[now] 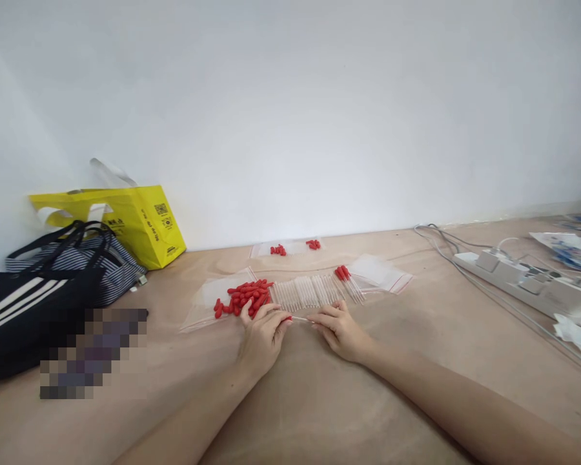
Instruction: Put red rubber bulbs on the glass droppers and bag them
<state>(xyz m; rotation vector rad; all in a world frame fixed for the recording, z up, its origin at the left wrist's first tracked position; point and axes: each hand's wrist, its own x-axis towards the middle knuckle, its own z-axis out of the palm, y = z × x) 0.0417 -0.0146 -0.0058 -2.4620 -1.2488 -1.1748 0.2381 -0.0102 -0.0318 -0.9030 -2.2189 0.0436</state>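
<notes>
Bare forearms [445, 391], left fingers [274, 318] pinching red bulb [289, 318]; right fingers [325, 317] clamping slender, translucent tube [300, 319]

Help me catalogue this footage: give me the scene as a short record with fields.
Left hand: holding a red piece at the end of a thin rod
Right hand: holding the thin rod
Beyond hands: row of pale rods
Left of row: pile of red pieces
Right of row: red-tipped rods
Left side: yellow bag
Right side: power strip
</notes>
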